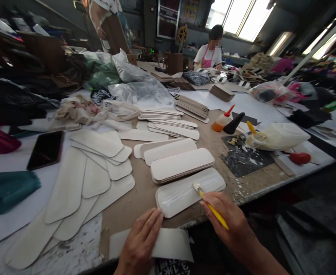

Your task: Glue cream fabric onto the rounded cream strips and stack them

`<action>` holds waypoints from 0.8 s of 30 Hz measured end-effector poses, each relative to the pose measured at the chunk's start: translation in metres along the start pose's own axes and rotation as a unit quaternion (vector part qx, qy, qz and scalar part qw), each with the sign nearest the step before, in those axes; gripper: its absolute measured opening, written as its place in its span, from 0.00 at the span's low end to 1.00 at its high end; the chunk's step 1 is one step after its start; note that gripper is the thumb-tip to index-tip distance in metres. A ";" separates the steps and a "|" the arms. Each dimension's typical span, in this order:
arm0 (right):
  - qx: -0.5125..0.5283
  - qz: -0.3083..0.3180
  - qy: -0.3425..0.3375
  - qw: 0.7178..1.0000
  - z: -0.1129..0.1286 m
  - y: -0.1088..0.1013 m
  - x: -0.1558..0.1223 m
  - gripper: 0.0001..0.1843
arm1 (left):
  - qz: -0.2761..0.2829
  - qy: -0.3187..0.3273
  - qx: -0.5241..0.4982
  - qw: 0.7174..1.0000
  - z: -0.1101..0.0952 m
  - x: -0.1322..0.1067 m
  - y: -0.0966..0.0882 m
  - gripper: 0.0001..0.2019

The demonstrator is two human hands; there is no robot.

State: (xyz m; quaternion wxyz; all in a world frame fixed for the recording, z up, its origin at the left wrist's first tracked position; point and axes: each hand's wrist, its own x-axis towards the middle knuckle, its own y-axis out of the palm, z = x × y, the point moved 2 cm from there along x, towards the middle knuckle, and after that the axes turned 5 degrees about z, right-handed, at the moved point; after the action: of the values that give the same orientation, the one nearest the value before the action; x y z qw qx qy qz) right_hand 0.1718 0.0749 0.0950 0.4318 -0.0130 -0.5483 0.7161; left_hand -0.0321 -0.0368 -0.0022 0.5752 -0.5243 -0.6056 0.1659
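My right hand is closed around the yellow handle of a glue brush. Its bristles, loaded with whitish paste, touch a pale rounded panel that looks wet and shiny and tops a small stack. My left hand has its fingers stretched out, the fingertips at the near left corner of that panel. Beneath this hand lies a pale strip, showing on both sides of it at the table's edge; the thumb is hidden. Just behind the wet panel sits another stack of rounded panels.
Fanned pale panels and a phone lie left. To the right are a glue-smeared dark board, a tipped white jug with a yellow-handled brush, and an orange bottle. Plastic bags are heaped behind. A co-worker sits across.
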 end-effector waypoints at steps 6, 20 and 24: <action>0.174 -0.016 0.030 0.984 0.033 0.023 0.008 0.09 | 0.029 -0.032 -0.009 0.999 -0.005 0.002 -0.004 0.29; -0.018 -0.088 0.176 0.980 -0.060 -0.023 -0.006 0.07 | 0.016 -0.005 0.003 1.000 0.001 0.000 -0.002 0.24; -0.072 -0.097 0.156 0.980 -0.080 -0.038 -0.009 0.06 | 0.005 0.006 0.021 1.000 0.002 -0.001 0.000 0.23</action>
State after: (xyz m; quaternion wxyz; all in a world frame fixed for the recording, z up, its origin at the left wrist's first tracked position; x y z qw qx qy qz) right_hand 0.2399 0.1321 0.0896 0.5775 -0.1022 -0.5226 0.6188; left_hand -0.0338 -0.0364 -0.0032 0.5891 -0.5159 -0.5959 0.1782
